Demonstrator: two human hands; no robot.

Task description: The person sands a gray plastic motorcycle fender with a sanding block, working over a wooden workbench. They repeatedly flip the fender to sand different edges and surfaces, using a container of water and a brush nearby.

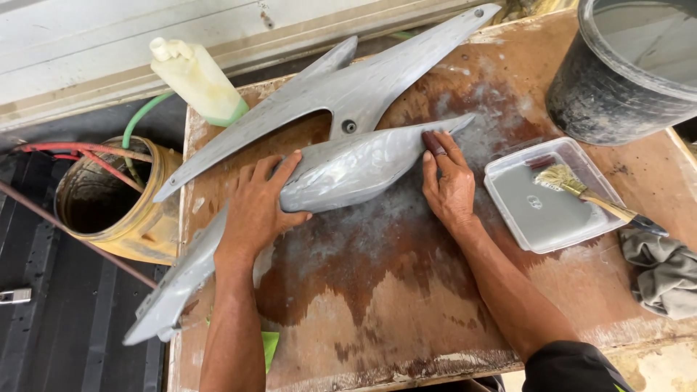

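arms: 2, bare to elbow | left hand | right hand | sleeve: black, right only

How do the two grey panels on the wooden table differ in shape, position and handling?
The upper panel is long, flat and forked, with holes; the lower panel is rounded and tapers to a point. Nobody holds the upper panel, while the left hand grips the lower panel and the right hand presses a small dark block at its edge. Both are dull grey.
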